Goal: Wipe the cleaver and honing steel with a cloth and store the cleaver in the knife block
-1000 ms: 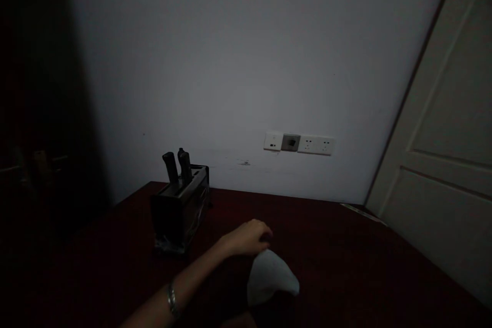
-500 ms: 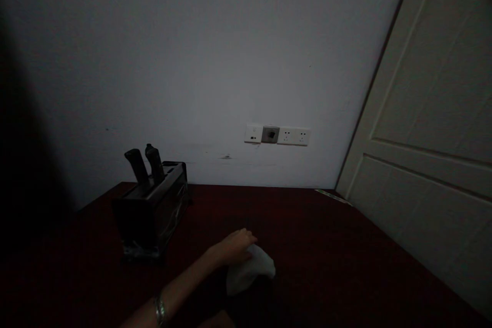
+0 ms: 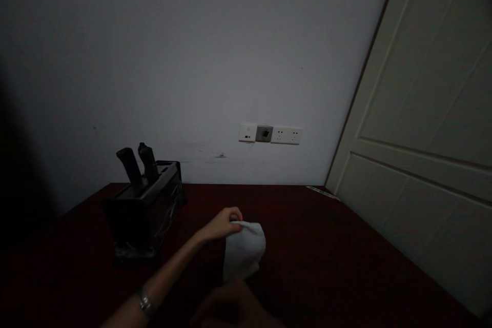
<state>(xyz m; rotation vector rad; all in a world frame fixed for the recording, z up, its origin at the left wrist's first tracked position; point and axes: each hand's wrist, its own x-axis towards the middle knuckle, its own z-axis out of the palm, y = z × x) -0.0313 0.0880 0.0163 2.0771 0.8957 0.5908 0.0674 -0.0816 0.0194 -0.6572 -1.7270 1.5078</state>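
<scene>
A pale grey-white piece of thin cloth [image 3: 246, 248] lies low in the centre, in front of the person, over a dark red tabletop [image 3: 346, 246]; whether its near end rests on the surface or hangs just above it cannot be told in this dim light. The left hand [image 3: 220, 225], its wrist ringed by a silvery band [image 3: 144, 301], has its grip pinching the cloth at the far left corner, thumb against the folded upper edge. The right hand [image 3: 246, 301], dark and blurred, is at the cloth's near end; whether its grip is spread or pressed together cannot be told. The cloth should handle as light, soft and limp, unlikely to slip or break; an edge or corner offers the surest hold, since the middle would probably sag. Its long axis runs from the pinched far edge back toward the person, slightly leftward; the far right corner is rounded, and neither end reads as a front. Well apart to the left, a glossy black box-shaped holder [image 3: 140, 220] bears upright black handles [image 3: 129, 165].
</scene>
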